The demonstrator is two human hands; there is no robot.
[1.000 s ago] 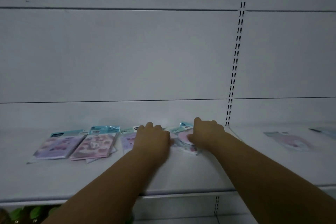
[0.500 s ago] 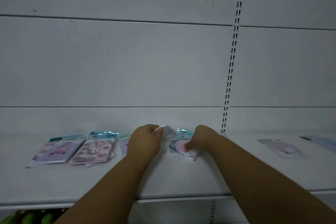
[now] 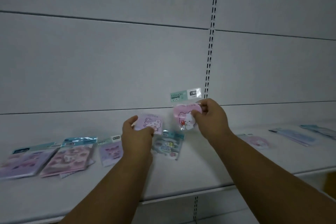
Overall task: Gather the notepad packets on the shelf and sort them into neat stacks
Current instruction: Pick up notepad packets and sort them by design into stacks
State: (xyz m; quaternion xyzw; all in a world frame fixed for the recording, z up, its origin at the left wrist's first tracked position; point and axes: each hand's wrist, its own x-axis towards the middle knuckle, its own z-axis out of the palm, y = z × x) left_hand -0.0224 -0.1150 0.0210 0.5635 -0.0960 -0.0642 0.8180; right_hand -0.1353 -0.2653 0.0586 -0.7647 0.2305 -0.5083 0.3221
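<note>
My left hand (image 3: 136, 137) grips a lilac bear notepad packet (image 3: 151, 122), lifted above the white shelf (image 3: 181, 176). My right hand (image 3: 211, 119) pinches a pink heart-shaped notepad packet (image 3: 183, 116) by its right edge and holds it upright, its green header card on top. A blue-green packet (image 3: 168, 146) lies on the shelf between and below my hands. Another purple packet (image 3: 111, 152) lies left of my left wrist. Farther left lie a pink packet stack (image 3: 68, 158) and a lilac packet stack (image 3: 21, 162).
More packets lie on the shelf to the right: a pink one (image 3: 256, 141) and pale blue ones (image 3: 300, 135). A slotted upright (image 3: 211, 42) runs up the white back panel. The shelf's front edge (image 3: 181, 196) is below my forearms.
Both hands were down on the packets on the shelf. They have lifted up, each holding one packet, and the camera has moved closer.
</note>
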